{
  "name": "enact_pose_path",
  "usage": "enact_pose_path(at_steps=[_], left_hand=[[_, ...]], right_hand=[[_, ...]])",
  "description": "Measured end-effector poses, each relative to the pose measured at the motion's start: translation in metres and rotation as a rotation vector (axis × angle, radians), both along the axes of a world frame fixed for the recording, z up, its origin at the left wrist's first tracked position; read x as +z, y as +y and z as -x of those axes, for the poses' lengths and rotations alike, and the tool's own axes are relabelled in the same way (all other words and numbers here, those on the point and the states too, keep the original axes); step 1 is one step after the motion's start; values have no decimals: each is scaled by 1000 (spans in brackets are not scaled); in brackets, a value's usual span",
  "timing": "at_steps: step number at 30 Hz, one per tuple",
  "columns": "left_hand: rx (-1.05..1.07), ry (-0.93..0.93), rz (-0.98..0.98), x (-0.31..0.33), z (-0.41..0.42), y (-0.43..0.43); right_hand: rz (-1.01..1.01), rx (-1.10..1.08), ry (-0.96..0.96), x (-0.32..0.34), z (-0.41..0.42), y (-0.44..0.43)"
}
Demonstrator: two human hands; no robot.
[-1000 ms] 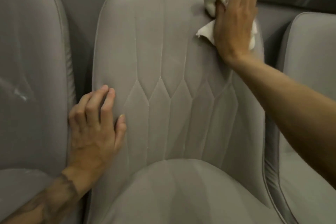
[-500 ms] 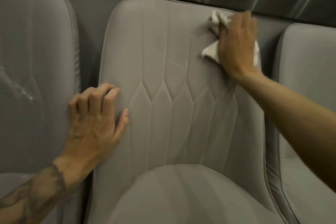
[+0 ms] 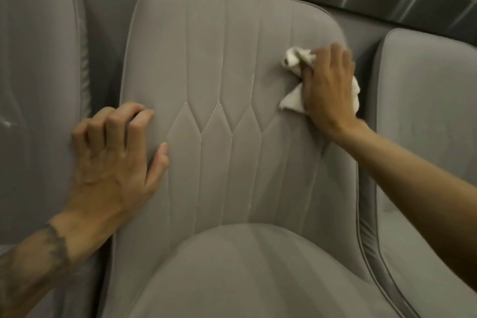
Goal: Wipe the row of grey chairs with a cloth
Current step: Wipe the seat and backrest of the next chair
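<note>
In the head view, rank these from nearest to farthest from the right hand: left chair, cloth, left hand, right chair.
1. cloth, under the right hand.
2. right chair, just to its right.
3. left hand, across the middle backrest.
4. left chair, far left.

Cloth [image 3: 296,59] mostly beneath right hand [image 3: 329,90]; left chair [image 3: 38,72], right chair [image 3: 426,100] edge-cut.
</note>
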State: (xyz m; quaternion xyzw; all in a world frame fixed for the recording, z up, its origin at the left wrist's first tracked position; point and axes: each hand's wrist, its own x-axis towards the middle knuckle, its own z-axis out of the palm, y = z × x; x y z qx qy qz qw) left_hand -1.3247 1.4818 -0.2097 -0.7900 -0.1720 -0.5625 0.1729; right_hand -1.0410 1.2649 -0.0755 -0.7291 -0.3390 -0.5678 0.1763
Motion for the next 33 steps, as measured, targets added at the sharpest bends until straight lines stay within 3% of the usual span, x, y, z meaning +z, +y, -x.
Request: enact_pose_path(at_steps=[5,8,9,12,14,16,19,21,26,28,33], left_hand=[[-1,0,7,1,-2,0],[-10,1,10,1,-1,-1],[-8,4,11,1,-1,-1],[-2,10,12,1,-1,-1],[-5,10,14,1,-1,-1],[-8,9,20,2,-1,-1],[7,28,11,4,1,-3],[8,29,9,4,1,-3],[-4,15,2,2,-2,-1],[-9,3,4,1,-2,-1],[-13,12,16,2,-1,-4]], right_hand=[[599,118,-40,-121,31,-54],[868,99,-147,-131,36,-65],[833,90,-149,-121,32,-61],[486,15,-36,-96,24,-45],[396,33,-9,-115,27,-40],[525,128,2,-157,35,-44],[873,220,-58,-209,46,-60],[877,212,-115,-200,40,-53],[183,150,-16,-106,21,1],[49,160,40,-111,28,12],[346,245,-30,-149,43,1]])
